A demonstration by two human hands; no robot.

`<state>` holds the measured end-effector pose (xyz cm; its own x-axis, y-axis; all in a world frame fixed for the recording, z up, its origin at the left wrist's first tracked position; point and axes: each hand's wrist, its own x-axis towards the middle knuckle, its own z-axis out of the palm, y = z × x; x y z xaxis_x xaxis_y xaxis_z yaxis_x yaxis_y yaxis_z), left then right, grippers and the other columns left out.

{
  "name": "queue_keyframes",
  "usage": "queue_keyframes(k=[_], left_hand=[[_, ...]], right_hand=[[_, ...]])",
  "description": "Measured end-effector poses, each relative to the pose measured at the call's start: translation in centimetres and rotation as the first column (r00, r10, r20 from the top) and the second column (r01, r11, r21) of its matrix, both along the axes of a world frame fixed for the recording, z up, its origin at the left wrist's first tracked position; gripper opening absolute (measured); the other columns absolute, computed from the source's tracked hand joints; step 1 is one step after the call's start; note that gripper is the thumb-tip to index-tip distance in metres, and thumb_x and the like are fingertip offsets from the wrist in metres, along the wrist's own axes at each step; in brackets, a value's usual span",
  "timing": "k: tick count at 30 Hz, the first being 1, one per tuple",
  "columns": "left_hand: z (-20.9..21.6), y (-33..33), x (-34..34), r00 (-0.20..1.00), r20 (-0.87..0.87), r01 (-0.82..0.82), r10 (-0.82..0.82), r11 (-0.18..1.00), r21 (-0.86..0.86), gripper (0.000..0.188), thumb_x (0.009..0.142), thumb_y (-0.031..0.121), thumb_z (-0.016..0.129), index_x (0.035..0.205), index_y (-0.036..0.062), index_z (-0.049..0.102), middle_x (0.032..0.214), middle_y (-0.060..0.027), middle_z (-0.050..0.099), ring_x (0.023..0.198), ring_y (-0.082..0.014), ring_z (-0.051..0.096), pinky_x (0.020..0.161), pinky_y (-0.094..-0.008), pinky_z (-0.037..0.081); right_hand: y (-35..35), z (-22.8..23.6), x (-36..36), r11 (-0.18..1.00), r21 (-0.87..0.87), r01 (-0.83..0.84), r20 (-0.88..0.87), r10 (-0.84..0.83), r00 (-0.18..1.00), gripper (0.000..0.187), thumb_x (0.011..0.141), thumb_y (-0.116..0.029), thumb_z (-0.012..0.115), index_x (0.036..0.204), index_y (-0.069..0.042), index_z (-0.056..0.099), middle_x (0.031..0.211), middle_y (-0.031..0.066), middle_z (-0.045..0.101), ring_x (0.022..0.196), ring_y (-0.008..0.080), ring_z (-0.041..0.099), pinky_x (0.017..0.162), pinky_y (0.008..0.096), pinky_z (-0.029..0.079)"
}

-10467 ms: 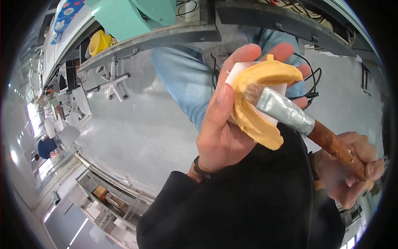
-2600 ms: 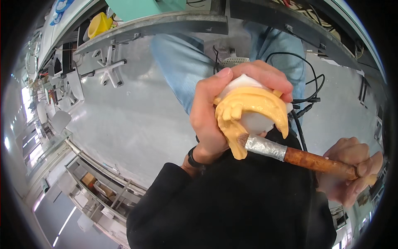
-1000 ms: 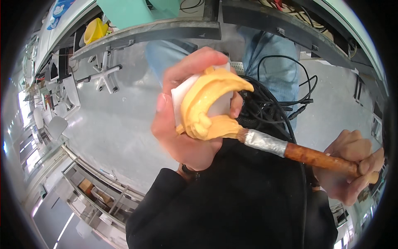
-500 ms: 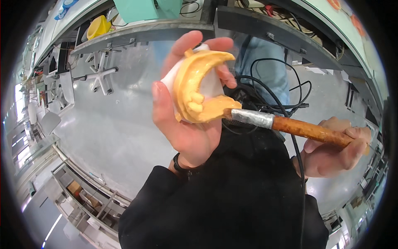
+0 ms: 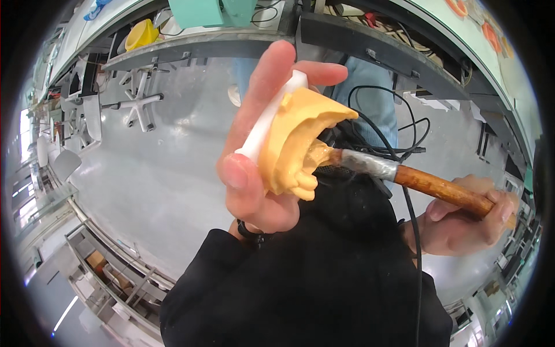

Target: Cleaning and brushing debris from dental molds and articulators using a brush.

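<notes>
My left hand (image 5: 254, 179) grips a yellow dental cast (image 5: 283, 141) by its white base (image 5: 267, 124), with the thumb on the near side and the fingers round the far edge. The cast is tilted, its arch and a few tooth shapes facing right. My right hand (image 5: 468, 220) is closed round the brown wooden handle of a brush (image 5: 430, 186) with a silver metal collar. The bristle end meets the inner side of the cast, where the surface looks wet. The bristle tips are partly hidden by the cast.
A grey bench edge (image 5: 208, 48) runs across the top, with a green container (image 5: 196, 13) and a yellow bowl (image 5: 140, 34) behind it. Black cables (image 5: 407, 113) loop at the right, one hanging down past my right wrist. A chair base (image 5: 137, 104) stands at the left.
My left hand has turned the cast, so its side and white base edge show more and its face points right. The brush has shifted slightly right, its tip still against the cast.
</notes>
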<state>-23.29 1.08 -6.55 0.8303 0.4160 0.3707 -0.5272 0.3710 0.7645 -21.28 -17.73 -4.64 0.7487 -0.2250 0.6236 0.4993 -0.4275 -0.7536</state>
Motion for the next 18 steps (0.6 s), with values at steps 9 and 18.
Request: queue_keyframes(k=[9,18], left_hand=[[0.0,-0.1,0.9,0.996,-0.074,0.043,-0.057,0.984,-0.175,0.07,0.089,0.046,0.032,0.137,-0.0052,0.025,0.121,-0.0253,0.045,0.09,-0.0229,0.05,0.081,-0.0329,0.04],[-1.9,0.5,1.3,0.882,-0.197,0.143,-0.429,0.642,-0.754,0.059,0.094,0.032,0.033,0.135,-0.0097,0.023,0.12,-0.018,0.041,0.096,-0.0221,0.045,0.085,-0.0349,0.038]], right_hand=[[-0.2,-1.7,1.3,0.908,0.291,-0.302,0.171,0.262,0.95,0.028,0.09,-0.012,0.042,0.116,-0.002,0.038,0.057,0.0111,0.044,0.035,0.012,0.03,0.033,0.0234,0.021],[0.8,0.3,2.2,0.813,0.267,-0.518,0.031,0.53,0.848,0.027,0.091,-0.032,0.036,0.092,-0.006,0.043,0.051,0.0145,0.045,0.032,0.0144,0.033,0.03,0.025,0.026]])
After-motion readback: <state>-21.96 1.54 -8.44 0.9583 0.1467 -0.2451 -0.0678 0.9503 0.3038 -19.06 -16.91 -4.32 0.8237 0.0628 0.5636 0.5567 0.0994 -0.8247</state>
